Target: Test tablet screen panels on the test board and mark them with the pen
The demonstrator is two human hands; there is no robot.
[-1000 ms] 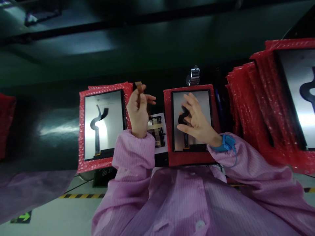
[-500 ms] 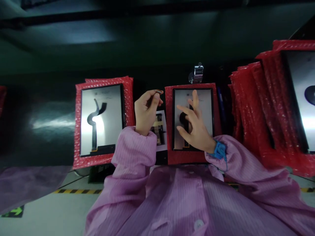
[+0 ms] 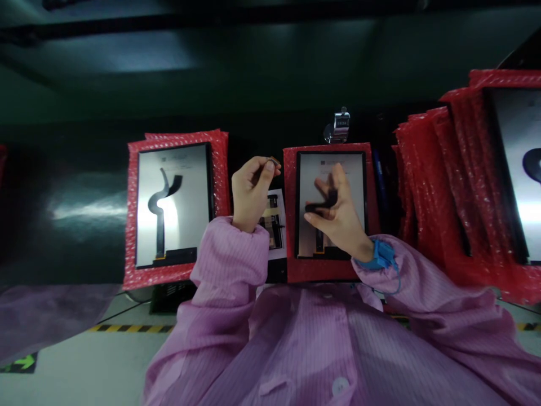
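My left hand [image 3: 250, 192] is raised between two display panels, its fingers pinched on a small brown strip [image 3: 274, 161] at the fingertips. My right hand [image 3: 338, 217], with a blue wrist strap [image 3: 380, 255], rests over the middle panel [image 3: 330, 169] and grips the panel's black flex cable [image 3: 321, 204] between thumb and fingers. That panel lies on a red bubble-wrap sheet [image 3: 291, 225]. A second panel [image 3: 173, 203] with a curved black flex cable lies on red bubble wrap to the left.
A stack of red bubble-wrap sheets [image 3: 426, 186] with another panel [image 3: 518, 169] fills the right side. A small silver tally counter [image 3: 340, 124] stands behind the middle panel. A printed card [image 3: 274, 225] lies between the panels. A blue pen [image 3: 377, 169] lies right of the middle panel.
My left hand lowered and curled the brown strip into a pinch. My right hand's spread fingers closed onto the flex cable of the middle panel.
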